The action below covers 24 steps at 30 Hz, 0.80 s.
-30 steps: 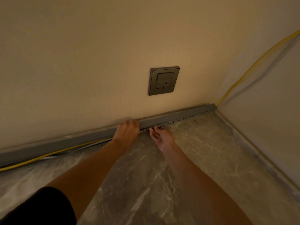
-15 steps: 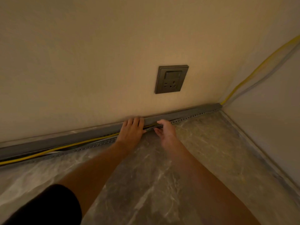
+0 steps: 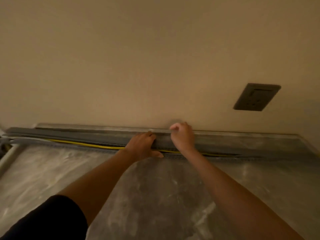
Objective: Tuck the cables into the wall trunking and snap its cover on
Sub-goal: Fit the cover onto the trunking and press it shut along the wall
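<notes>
A long grey trunking [image 3: 225, 148] runs along the foot of the wall. Its grey cover [image 3: 78, 137] lies over it, lifted along the front so a yellow cable [image 3: 86, 144] shows in the gap, left of my hands and again to the right. My left hand [image 3: 142, 146] lies flat on the cover, fingers over its top edge and thumb low at the front. My right hand [image 3: 183, 135] is just to the right, fingers curled, resting on the cover's top near the wall. The picture is blurred.
A dark wall socket [image 3: 256, 97] sits on the beige wall at the upper right. The marbled grey floor [image 3: 155, 196] spreads below my arms. Grey cable ends and a pale strip [image 3: 8, 153] lie at the far left edge.
The view has swung left, so the socket now sits far right. Both hands have shifted left along the trunking, and my right hand has risen onto the cover's top.
</notes>
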{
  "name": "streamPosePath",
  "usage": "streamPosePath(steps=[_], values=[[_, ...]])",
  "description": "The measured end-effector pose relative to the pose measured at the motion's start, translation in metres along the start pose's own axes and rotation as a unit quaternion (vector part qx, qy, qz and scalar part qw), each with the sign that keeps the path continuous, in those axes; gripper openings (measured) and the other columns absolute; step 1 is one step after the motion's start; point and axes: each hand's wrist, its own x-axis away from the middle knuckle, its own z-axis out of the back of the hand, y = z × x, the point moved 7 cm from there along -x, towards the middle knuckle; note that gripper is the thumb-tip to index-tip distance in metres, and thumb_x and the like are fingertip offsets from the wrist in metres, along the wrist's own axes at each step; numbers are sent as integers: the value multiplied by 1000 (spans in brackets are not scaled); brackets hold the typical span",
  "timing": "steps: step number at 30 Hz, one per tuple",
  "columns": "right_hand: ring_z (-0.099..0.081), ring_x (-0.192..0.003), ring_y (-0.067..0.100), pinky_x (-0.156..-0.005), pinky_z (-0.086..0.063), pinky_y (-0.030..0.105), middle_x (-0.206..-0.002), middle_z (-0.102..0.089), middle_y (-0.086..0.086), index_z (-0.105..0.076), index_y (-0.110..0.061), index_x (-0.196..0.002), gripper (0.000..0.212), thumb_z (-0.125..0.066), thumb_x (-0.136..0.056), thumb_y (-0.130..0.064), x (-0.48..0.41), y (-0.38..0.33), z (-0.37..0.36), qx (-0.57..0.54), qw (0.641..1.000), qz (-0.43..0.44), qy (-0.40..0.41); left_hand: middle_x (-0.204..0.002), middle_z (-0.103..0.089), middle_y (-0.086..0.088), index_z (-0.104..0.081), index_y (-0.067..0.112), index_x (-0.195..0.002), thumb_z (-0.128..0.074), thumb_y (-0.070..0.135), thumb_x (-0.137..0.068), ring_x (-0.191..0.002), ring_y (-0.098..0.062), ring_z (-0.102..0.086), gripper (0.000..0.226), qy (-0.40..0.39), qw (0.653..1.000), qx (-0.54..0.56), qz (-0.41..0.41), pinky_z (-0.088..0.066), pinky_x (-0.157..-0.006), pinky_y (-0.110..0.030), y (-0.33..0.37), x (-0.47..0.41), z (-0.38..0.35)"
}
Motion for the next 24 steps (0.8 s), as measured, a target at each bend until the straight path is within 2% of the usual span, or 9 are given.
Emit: streamPosePath(steps=[2,7,9,11,13,15,17,21,24], values=[[-60,-108,25,-90,-45,29,-113,-68,9,-70,-9,-99,28,-46,-87,-2,4,-23,-29,-26,996,6,-84,-135,-47,-7,-44,13,-131,-59,58,-78,-123,-26,-47,72,3,1000,-11,8,-36,-100,-34,-27,18,3],[-58,-106,23,-85,-40,24,-110,-67,9,-70,-7,-98,28,-44,-89,-4,18,-64,-77,-52,977,-2,-208,-132,-48,-7,-45,15,-131,-58,60,-77,-123,-25,-46,71,-8,998,-25,53,-33,-102,-35,-96,51,7],[-56,-99,22,-83,-41,26,-106,-66,10,-70,-4,-99,29,-44,-87,-4,23,-77,-90,-41,964,0,-264,-130,-49,-7,-45,15,-129,-58,59,-78,-122,-25,-45,69,-11,997,-23,67,-32,-101,-35,-112,57,5],[-58,-97,29,-82,-46,34,-103,-66,16,-68,2,-101,30,-49,-79,-9,25,-87,-98,-12,951,14,-308,-130,-47,-9,-45,13,-129,-57,58,-79,-122,-26,-44,68,-11,997,-17,71,-33,-100,-35,-119,57,3],[-58,-96,29,-77,-46,34,-98,-63,15,-65,1,-105,39,-56,-72,-17,25,-91,-101,44,931,34,-360,-129,-46,-10,-44,10,-127,-56,56,-81,-121,-27,-43,66,-7,997,-4,72,-34,-99,-36,-120,54,2],[-56,-107,25,-87,-45,34,-114,-60,9,-59,-7,-118,44,-64,-76,-17,22,-85,-103,108,906,45,-406,-129,-45,-10,-43,9,-127,-55,54,-82,-121,-27,-42,64,3,997,11,74,-34,-100,-36,-122,50,2],[-53,-118,24,-97,-43,34,-131,-55,7,-50,-10,-130,54,-69,-80,-19,13,-75,-99,145,900,59,-408,-128,-45,-11,-42,8,-127,-56,54,-82,-121,-27,-42,65,15,997,19,76,-34,-101,-37,-124,46,4],[-56,-115,24,-93,-45,33,-130,-58,9,-53,-11,-126,48,-68,-83,-25,-4,-69,-91,158,923,106,-336,-126,-44,-12,-42,5,-123,-55,53,-83,-118,-28,-40,64,38,996,21,74,-33,-99,-37,-125,36,7],[-54,-117,24,-90,-44,30,-132,-56,8,-49,-13,-132,59,-70,-80,-34,-6,-73,-92,175,922,133,-319,-130,-41,-12,-40,4,-126,-52,51,-86,-122,-28,-38,63,61,995,15,74,-30,-102,-36,-124,29,7]])
